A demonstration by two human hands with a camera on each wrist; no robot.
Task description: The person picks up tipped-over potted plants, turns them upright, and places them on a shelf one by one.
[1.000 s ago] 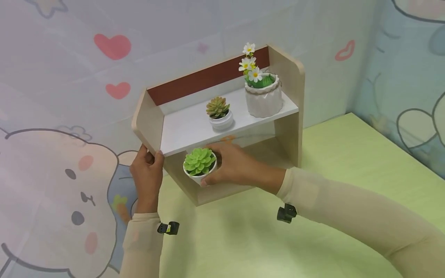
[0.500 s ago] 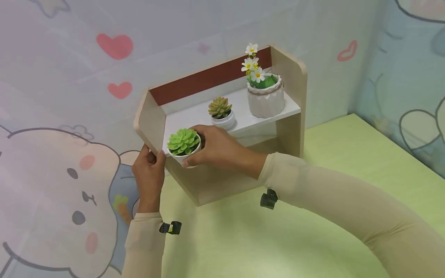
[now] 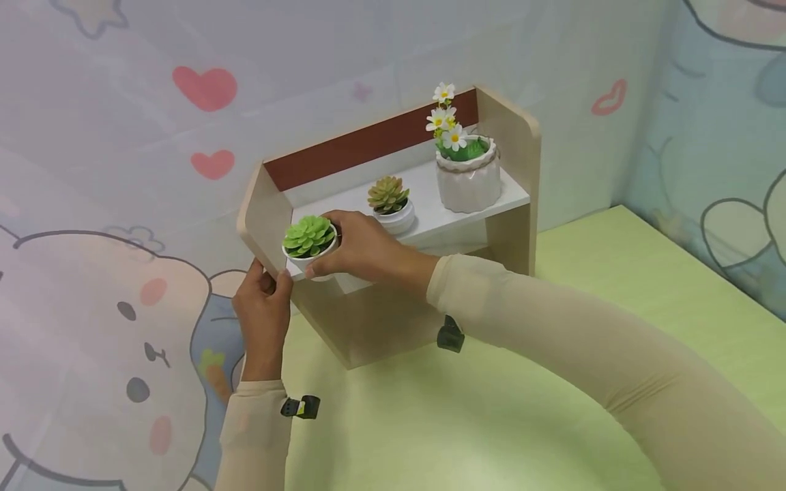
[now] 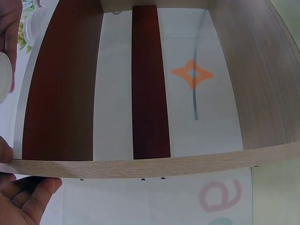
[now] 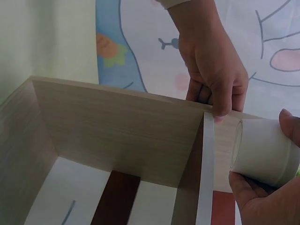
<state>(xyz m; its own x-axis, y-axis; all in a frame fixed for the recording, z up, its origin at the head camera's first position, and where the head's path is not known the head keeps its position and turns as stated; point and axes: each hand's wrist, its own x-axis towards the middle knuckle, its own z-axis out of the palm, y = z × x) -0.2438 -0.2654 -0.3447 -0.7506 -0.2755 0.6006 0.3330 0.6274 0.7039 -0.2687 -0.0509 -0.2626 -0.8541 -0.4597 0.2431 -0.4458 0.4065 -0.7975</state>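
Note:
My right hand [image 3: 371, 247] grips a small white pot with a bright green succulent [image 3: 309, 236], its thumb and fingers around the sides. This pot overlaps the left end of the white upper shelf [image 3: 430, 179]; its pale base [image 5: 260, 150] shows in the right wrist view. My left hand [image 3: 265, 310] pinches the left side panel of the wooden shelf unit [image 3: 260, 211], the thumb right at the white board's corner. In the right wrist view the left hand [image 5: 213, 70] curls over that panel's edge. A reddish-green succulent in a white pot [image 3: 394, 217] stands mid-shelf.
A white ribbed pot with daisies [image 3: 469, 181] stands at the shelf's right end. The unit sits on a pale green table [image 3: 589, 273] against a cartoon-printed wall cloth [image 3: 356, 54]. A lower compartment [image 3: 399, 320] lies beneath the white board.
My right hand has carried the green succulent up and left, from in front of the lower compartment to the upper shelf's left end. The left hand keeps its hold on the side panel.

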